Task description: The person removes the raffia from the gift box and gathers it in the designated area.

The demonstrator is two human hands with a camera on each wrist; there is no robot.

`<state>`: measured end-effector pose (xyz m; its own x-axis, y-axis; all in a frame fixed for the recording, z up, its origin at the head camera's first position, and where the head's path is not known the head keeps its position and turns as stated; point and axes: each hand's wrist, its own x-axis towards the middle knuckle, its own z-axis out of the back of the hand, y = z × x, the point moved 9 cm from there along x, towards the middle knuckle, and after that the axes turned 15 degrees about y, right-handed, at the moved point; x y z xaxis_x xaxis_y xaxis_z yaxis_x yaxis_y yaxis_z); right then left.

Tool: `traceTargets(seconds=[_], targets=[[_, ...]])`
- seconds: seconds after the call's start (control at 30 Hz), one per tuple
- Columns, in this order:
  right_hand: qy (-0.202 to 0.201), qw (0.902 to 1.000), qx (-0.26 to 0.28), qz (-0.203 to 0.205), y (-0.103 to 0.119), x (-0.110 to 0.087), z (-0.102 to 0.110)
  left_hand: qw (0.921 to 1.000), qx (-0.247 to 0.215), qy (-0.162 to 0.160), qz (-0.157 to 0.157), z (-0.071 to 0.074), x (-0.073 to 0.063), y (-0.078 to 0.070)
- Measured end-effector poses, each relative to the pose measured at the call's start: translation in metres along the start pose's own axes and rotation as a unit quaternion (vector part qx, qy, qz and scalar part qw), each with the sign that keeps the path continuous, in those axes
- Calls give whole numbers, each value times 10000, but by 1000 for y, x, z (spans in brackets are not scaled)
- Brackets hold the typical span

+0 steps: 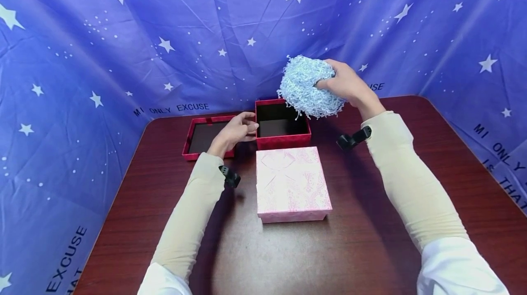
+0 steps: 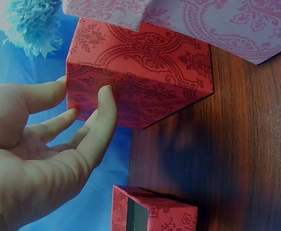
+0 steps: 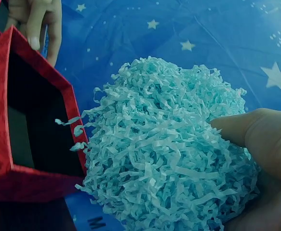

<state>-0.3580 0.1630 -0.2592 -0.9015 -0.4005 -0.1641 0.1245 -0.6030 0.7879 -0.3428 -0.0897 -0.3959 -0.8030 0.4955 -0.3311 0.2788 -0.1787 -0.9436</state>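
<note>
A big wad of light blue shredded paper is in my right hand, which grips it from the right side. It is held up over the right back part of an open red box. In the right wrist view the box's dark inside shows no contents, and a few loose strands of the shredded paper overlap its rim. At the box's left wall is my left hand, its fingertips touching the patterned red side. Those fingers are spread and curl round nothing.
A red box lid lies upturned left of the box, partly behind the left hand. In front of the red box stands a closed pink patterned box. A blue starry curtain hangs behind the brown table.
</note>
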Motion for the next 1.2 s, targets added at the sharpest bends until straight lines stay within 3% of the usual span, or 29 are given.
traceTargets(seconds=[0.27,0.87,1.2], targets=[[-89,9998,85,-178,-28,-14,14,10000,-63,21,-30,-1,0,0],[-696,9957,141,-600,-107,-48,49,10000,-61,44,-39,-1,1,1],[-469,9936,-63,-1026,-143,-53,53,9999,-78,44,-55,0,1,1]])
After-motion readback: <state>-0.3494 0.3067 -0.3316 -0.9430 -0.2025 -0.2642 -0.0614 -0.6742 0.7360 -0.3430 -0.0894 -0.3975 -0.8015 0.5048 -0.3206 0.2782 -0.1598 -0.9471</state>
